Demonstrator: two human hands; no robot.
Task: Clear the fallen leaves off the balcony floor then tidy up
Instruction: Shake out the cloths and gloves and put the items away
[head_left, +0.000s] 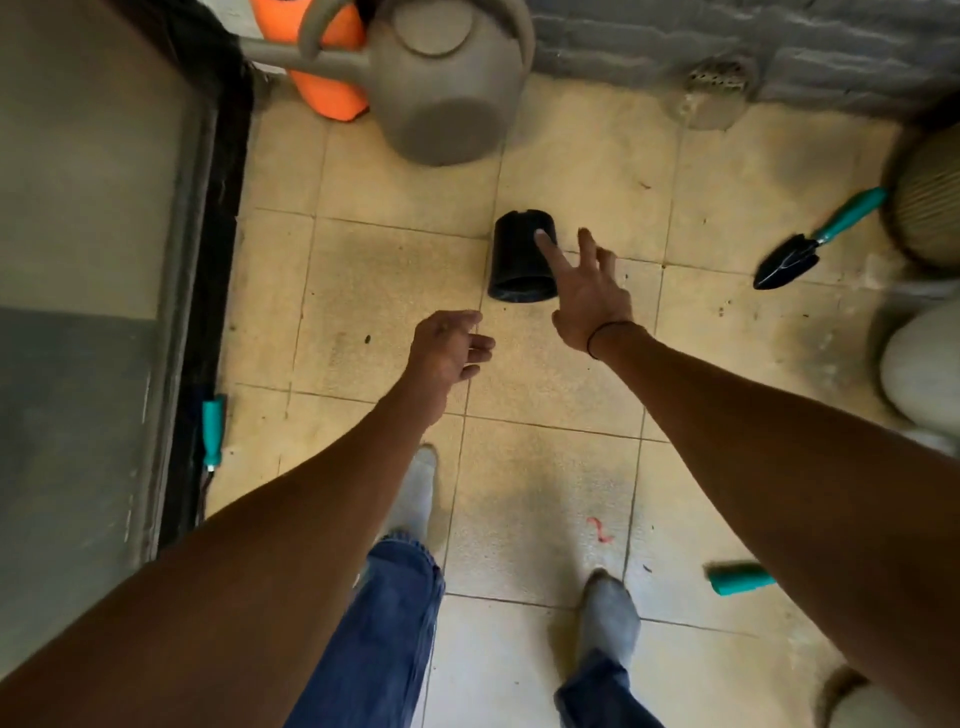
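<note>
A small black plastic pot (517, 260) lies on its side on the beige tiled balcony floor (363, 270), its mouth facing me. My right hand (589, 291) is stretched out just right of the pot with fingers spread, and its index fingertip overlaps the pot's upper right side; it holds nothing. My left hand (449, 348) hovers lower and to the left of the pot, fingers loosely curled and apart, empty. No leaves show on the tiles, only a few dark specks.
A grey watering can (441, 88) and an orange container (332, 78) stand at the back. A teal-handled trowel (810, 244) lies at the right near a woven pot (930, 192). Teal-handled tools lie by the door frame (213, 431) and under my right arm (737, 578). A floor drain (719, 78) sits by the wall.
</note>
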